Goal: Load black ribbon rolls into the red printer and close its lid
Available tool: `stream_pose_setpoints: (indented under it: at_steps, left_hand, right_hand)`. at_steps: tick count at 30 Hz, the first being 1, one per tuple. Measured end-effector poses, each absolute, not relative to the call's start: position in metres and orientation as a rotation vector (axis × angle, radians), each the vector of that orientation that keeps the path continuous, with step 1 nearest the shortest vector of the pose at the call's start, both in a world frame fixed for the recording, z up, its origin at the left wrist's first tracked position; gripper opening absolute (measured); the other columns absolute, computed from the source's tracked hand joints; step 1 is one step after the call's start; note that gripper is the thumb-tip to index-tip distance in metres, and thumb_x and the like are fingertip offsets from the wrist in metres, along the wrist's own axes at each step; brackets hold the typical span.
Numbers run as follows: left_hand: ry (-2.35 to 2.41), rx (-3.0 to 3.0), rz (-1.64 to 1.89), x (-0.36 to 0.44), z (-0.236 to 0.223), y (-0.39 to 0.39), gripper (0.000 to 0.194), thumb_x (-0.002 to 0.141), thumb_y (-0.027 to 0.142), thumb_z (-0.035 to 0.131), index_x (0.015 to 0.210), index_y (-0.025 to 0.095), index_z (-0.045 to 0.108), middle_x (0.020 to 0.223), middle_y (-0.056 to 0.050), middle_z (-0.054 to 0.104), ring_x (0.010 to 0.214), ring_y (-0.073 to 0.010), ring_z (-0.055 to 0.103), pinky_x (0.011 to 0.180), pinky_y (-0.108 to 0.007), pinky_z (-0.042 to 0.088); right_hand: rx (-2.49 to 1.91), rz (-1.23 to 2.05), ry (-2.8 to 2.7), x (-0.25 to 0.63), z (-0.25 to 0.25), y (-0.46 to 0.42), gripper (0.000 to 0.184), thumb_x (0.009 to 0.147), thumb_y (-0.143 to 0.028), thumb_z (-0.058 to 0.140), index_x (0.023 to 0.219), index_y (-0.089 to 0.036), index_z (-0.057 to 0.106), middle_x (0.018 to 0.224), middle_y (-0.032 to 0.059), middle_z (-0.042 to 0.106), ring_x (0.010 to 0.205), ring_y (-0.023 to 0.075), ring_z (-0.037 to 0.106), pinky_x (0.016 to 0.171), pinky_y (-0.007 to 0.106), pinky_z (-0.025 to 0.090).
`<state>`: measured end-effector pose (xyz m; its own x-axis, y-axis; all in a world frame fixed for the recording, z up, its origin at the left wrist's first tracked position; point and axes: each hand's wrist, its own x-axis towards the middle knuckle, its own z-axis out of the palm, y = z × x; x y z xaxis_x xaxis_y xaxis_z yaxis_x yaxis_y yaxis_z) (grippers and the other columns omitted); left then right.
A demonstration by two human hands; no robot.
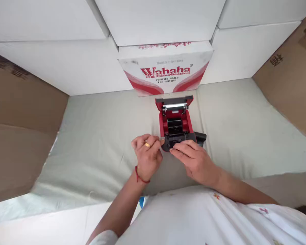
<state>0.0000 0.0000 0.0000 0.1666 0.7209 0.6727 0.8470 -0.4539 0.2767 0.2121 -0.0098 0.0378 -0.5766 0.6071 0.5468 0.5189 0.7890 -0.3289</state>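
A small red and black device (176,124) lies on the pale cloth-covered surface (97,143), its red lid flipped open toward the far side and a dark inner bay showing. My left hand (147,156), with a gold ring and a red wrist cord, has its fingers curled and pinched at the device's near left corner. My right hand (193,159) rests with fingers laid over the black near end of the device, pressing on it.
A white and red Wahaha water carton (165,68) stands right behind the device. White boxes (66,64) stack along the back. Brown cardboard boxes flank the left (17,136) and right (290,81). My white garment fills the lower view.
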Motion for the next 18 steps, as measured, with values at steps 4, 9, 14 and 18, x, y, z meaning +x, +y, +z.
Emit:
stream_pose_setpoints:
  at_steps: [4,9,14,18]
  left_hand:
    - [-1.477,-2.157,-1.379,0.005,-0.015,-0.001,0.034,0.088,-0.004,0.058,0.099,0.025,0.072,0.077,0.002,0.064,0.080,-0.0168,0.053,0.082,-0.035,0.036]
    - [-1.828,-2.010,-1.778,0.002,-0.037,0.001,0.012,0.087,0.013,0.067,0.091,0.023,0.063,0.077,0.004,0.056,0.072,-0.0139,0.051,0.074,-0.030,0.040]
    - [-2.168,-1.942,-1.910,-0.004,-0.046,0.008,0.042,0.089,0.018,0.060,0.066,0.025,0.025,0.060,0.009,0.025,0.055,-0.0098,0.026,0.056,-0.025,0.026]
    - [-2.353,-1.975,-1.960,-0.004,-0.046,0.012,0.048,0.094,0.028,0.057,0.065,0.025,0.019,0.059,0.009,0.018,0.054,-0.0086,0.018,0.052,-0.025,0.020]
  right_hand:
    - [-0.836,0.467,-2.311,0.225,0.059,0.007,0.038,0.099,-0.003,0.049,0.126,-0.016,0.072,0.122,0.0115,0.077,0.106,0.0199,0.070,0.092,0.035,0.064]
    - [-1.188,0.440,-2.367,0.228,0.082,0.054,0.036,0.109,-0.017,0.042,0.127,-0.018,0.073,0.129,0.0123,0.075,0.109,0.0200,0.075,0.093,0.034,0.061]
    - [-1.715,0.330,-2.868,0.195,0.088,0.093,0.033,0.104,-0.016,0.046,0.116,-0.019,0.077,0.124,0.0127,0.077,0.099,0.0312,0.077,0.071,0.039,0.053]
    - [-1.806,0.331,-2.906,0.172,0.085,0.106,0.031,0.092,-0.002,0.050,0.102,-0.012,0.078,0.108,0.0198,0.079,0.102,0.0355,0.076,0.072,0.038,0.050]
